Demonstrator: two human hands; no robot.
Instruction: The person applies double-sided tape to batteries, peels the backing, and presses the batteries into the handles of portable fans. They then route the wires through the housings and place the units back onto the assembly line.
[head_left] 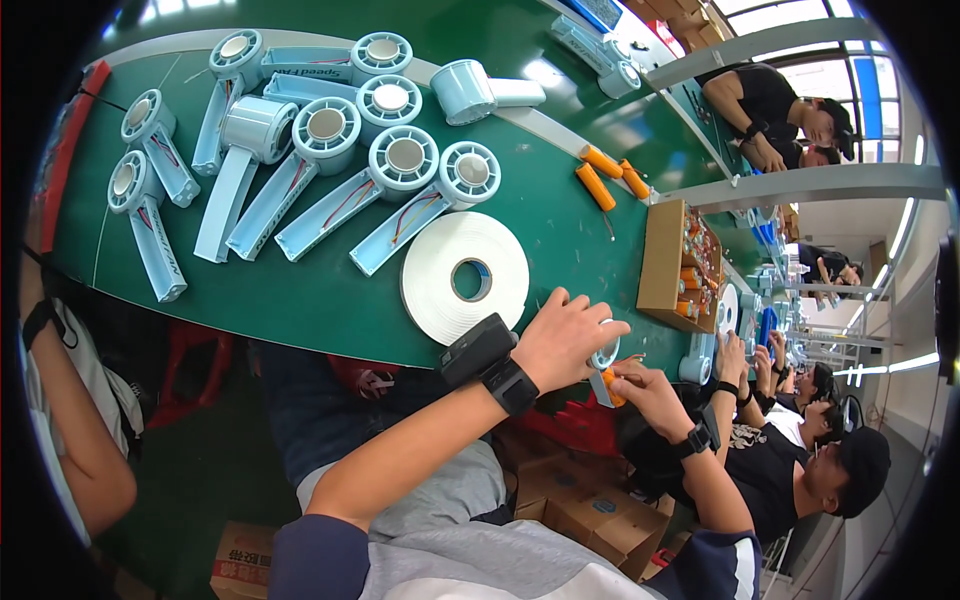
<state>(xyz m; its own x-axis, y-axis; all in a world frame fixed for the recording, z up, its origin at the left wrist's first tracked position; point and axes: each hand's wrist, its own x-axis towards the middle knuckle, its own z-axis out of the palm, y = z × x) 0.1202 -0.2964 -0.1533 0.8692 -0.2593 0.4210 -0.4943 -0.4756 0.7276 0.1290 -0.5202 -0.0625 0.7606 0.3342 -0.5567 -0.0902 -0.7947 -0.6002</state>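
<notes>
My left hand [566, 342] is closed around the head of a light-blue handheld fan housing [605, 354] at the table's near edge. Its handle points down toward me. My right hand [652, 402] pinches an orange cylindrical battery [613, 388] against that handle; the fingers hide part of both. Just left of my left hand lies a large roll of white tape [422, 262], flat on the green table [330, 320]. Beyond it are several more fan housings [325, 135], some with open handles showing thin red wires.
Loose orange batteries [594, 187] lie on the far right of the table. A cardboard box [660, 262] holding batteries and wired parts stands at the right. Co-workers [840, 475] sit along the right side; another person's arm [80, 430] is at the left. Cartons [590, 505] sit below.
</notes>
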